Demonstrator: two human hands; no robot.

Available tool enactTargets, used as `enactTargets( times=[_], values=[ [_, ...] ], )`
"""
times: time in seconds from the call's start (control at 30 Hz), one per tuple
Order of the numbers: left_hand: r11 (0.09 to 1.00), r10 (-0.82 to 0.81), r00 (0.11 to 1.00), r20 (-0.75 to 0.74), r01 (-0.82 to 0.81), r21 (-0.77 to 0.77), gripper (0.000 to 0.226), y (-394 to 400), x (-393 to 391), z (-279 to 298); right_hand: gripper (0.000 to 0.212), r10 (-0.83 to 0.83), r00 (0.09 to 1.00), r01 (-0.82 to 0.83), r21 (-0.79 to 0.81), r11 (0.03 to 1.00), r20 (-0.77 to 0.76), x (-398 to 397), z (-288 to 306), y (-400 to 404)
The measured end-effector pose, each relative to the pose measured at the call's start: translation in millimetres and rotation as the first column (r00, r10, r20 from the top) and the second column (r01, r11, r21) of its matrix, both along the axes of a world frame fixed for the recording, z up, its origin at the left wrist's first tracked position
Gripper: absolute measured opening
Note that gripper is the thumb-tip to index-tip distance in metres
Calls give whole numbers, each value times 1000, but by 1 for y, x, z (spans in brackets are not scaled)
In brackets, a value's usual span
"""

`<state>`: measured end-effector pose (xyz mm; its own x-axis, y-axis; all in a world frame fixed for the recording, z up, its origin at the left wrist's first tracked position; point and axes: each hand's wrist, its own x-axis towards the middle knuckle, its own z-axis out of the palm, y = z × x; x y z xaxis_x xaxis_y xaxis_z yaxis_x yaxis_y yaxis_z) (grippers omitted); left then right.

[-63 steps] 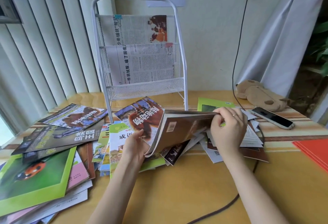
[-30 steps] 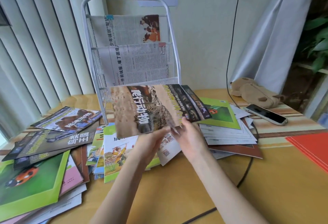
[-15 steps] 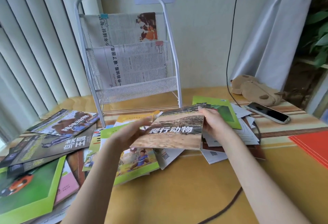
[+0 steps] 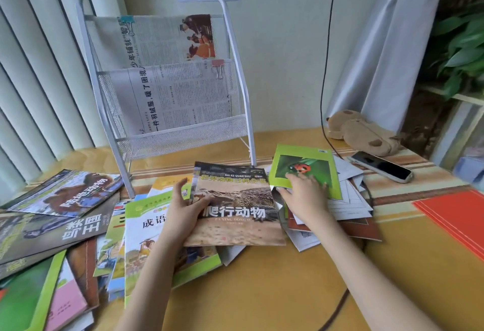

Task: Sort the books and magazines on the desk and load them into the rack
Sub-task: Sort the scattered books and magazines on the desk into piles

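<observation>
Yellow desk (image 4: 262,291), reptile book (image 4: 235,212) between left hand (image 4: 184,212), right hand (image 4: 305,195)

A home study corner, by the look of it: a wooden desk (image 4: 275,291) against a pale wall, vertical blinds (image 4: 34,74) at nine o'clock and a leafy houseplant (image 4: 461,50) at two. A plush toy (image 4: 364,133) and phone (image 4: 381,166) lie at one o'clock.

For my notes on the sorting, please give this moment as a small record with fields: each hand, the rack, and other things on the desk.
left hand: grips left edge of the brown reptile book
right hand: fingers flat on the green ladybird magazine
white wire rack: upright, two clipped newspapers inside
desk, left: loose pile of magazines
desk, right: black phone, brown plush toy, red folder
</observation>
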<state>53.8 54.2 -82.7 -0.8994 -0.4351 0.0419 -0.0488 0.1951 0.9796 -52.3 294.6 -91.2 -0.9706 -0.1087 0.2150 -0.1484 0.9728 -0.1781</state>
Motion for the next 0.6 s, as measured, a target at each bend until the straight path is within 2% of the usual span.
enactTargets(
  times=[0.1,0.17,0.27,0.33,0.43,0.5,0.6],
  values=[
    [999,29,999,-36,-28,42,55,-3,-1,-2,38,-21,989,-2,-156,988,-145,7,-2,0],
    [998,41,998,-52,-39,47,46,-3,0,0,29,-86,936,-15,-284,959,-341,12,2,4],
    [998,52,998,-45,-53,-32,41,-1,-1,-3,21,-195,696,-28,-297,954,-691,17,22,11],
    [991,61,997,-44,-66,-115,44,-1,-3,-7,20,-120,552,-138,-233,963,-825,18,41,13],
    [983,44,997,-69,-55,-176,31,0,-3,-8,30,-12,412,-355,-172,919,-911,32,70,2],
    [985,40,995,-91,-54,-164,16,3,-2,-6,33,-34,374,-453,-215,865,-927,47,87,-11],
    [990,39,996,-81,-50,-131,14,6,0,-4,35,-74,362,-495,-259,829,-929,59,109,-33]
  ],
)
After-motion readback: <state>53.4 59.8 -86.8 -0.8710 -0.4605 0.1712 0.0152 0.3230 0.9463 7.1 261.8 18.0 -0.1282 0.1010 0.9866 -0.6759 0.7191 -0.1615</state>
